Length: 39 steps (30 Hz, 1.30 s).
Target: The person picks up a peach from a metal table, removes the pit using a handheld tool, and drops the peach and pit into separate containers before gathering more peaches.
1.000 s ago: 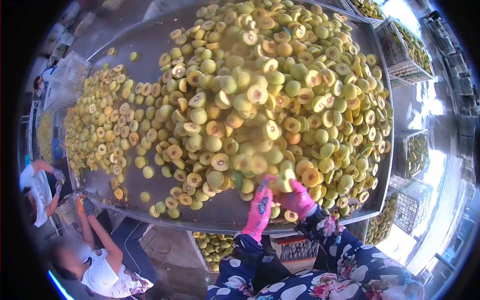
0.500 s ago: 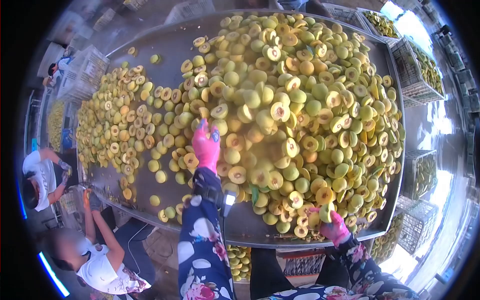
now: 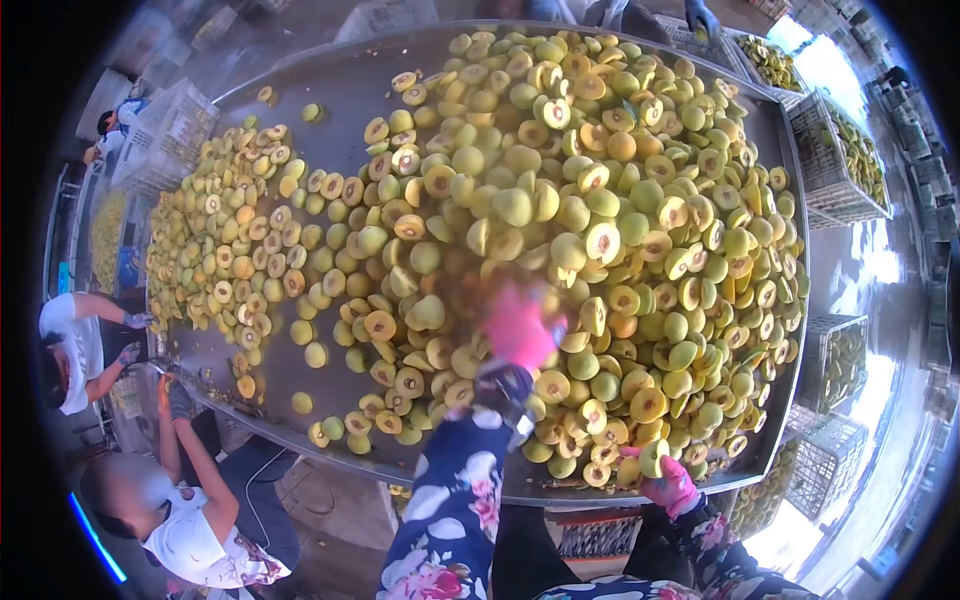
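Note:
A broad heap of yellow-green stone fruit (image 3: pixel 640 300), many of them cut in half with brown centres showing, lies on a metal table (image 3: pixel 345 75). My left hand (image 3: pixel 522 325), in a pink glove, is over the middle of the heap and smeared by motion, so its fingers and any contents do not show clearly. Near the table's front edge, my right hand (image 3: pixel 672 487), also pink-gloved, pinches a green fruit half (image 3: pixel 653 458) between thumb and fingers.
Left of the heap, more halves form a second pile (image 3: pixel 225 250). Two people in white shirts (image 3: pixel 205 535) work at the table's left end. Fruit-filled crates (image 3: pixel 840 165) stand along the right side. A gloved hand (image 3: pixel 702 20) of another person shows at the top.
My left hand has swept rightward across the heap, shifting fruit in the middle. My right hand stays near the front edge with the fruit half. The person at far left has reached toward the table.

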Motion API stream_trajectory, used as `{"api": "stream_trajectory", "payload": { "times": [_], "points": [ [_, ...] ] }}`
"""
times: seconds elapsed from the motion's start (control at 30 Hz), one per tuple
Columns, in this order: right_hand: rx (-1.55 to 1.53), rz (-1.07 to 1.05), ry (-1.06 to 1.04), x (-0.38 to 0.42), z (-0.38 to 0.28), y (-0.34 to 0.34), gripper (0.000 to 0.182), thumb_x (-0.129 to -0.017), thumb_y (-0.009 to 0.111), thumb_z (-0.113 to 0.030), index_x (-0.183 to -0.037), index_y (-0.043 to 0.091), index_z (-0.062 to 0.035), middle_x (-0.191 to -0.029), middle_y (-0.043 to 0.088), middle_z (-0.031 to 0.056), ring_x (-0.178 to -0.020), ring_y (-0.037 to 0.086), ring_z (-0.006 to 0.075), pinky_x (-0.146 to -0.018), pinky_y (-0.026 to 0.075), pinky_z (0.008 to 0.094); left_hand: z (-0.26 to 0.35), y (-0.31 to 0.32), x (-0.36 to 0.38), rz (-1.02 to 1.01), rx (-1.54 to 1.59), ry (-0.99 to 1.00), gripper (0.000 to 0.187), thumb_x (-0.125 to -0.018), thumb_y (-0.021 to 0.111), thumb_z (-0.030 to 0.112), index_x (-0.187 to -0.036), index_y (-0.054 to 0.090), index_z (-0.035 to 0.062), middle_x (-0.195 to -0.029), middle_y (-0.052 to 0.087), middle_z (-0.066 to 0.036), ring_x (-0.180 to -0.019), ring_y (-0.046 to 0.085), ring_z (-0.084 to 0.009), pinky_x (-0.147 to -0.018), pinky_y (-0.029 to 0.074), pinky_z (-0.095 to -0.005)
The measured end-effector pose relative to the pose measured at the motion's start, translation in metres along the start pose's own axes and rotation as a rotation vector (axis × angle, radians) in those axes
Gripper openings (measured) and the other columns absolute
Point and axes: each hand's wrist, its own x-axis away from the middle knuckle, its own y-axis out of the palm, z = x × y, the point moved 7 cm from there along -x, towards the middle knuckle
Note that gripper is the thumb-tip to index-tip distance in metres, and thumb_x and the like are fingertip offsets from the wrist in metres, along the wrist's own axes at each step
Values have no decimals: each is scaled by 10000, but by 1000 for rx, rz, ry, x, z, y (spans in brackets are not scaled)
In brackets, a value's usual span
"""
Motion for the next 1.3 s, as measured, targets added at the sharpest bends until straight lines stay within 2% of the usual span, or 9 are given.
{"api": "stream_trajectory", "payload": {
  "times": [0.2,0.33,0.5,0.87,0.93,1.07,1.23,1.27,1.3],
  "points": [
    [105,54,-31,-1,-17,13,780,-791,640,-466,-1301,410,77,-1253,520,144,-1153,497,240,-1019,351,349,54,23,71,2,42,233,732,-707,694,368,-1334,439,89,-1380,382,-156,-1319,255,-421,-1072,241,-514],
    [75,63,-22,1,-22,27,757,-801,618,-470,-1310,416,52,-1250,521,144,-1149,497,236,-981,394,360,50,25,102,-150,191,349,538,-753,664,298,-1231,540,85,-1360,422,-144,-1297,333,-369,-1077,231,-522],
    [79,14,17,-4,-13,14,719,-833,592,-461,-1325,396,26,-1287,499,152,-1198,472,278,-1018,375,407,25,-9,137,10,444,328,383,-772,659,168,-1137,611,61,-1161,596,-134,-1071,570,-317,-921,459,-403],
    [46,4,53,-48,-3,71,638,-868,563,-431,-1286,414,27,-1252,495,178,-1164,492,323,-976,396,549,-252,-36,242,842,940,-676,340,-815,633,67,-1145,590,-4,-1179,591,-184,-1056,584,-306,-915,459,-359],
    [49,-26,72,-58,3,76,635,-869,565,-428,-1288,415,25,-1256,494,177,-1165,491,325,-978,397,540,-326,-43,277,783,344,-580,399,-822,654,146,-1174,566,-20,-1177,586,-193,-1067,571,-332,-934,443,-392],
    [117,-5,72,-71,9,100,630,-870,567,-424,-1295,411,14,-1263,493,176,-1163,494,327,-976,400,531,-382,-70,306,798,212,-931,444,-834,643,243,-1184,558,-17,-1168,586,-201,-1058,563,-358,-934,432,-421],
    [71,-21,199,-92,30,106,598,-877,575,-372,-1299,398,13,-1299,471,186,-1197,464,327,-998,380,510,-362,-56,257,318,120,-1026,575,-816,634,412,-1186,555,-20,-1128,588,-230,-975,586,-388,-869,460,-438],
    [75,-28,209,-98,34,107,596,-877,576,-368,-1303,395,8,-1301,470,185,-1202,459,324,-1006,373,502,-366,-32,256,586,77,-887,624,-797,621,496,-1210,558,33,-1073,594,-232,-926,596,-396,-821,472,-445],
    [77,-35,221,-103,40,108,595,-877,578,-364,-1306,392,3,-1302,468,184,-1208,454,320,-1015,367,494,-321,-60,231,358,98,-1010,604,-790,626,501,-1197,580,58,-1036,608,-222,-900,606,-378,-828,478,-425]
  ]
}}
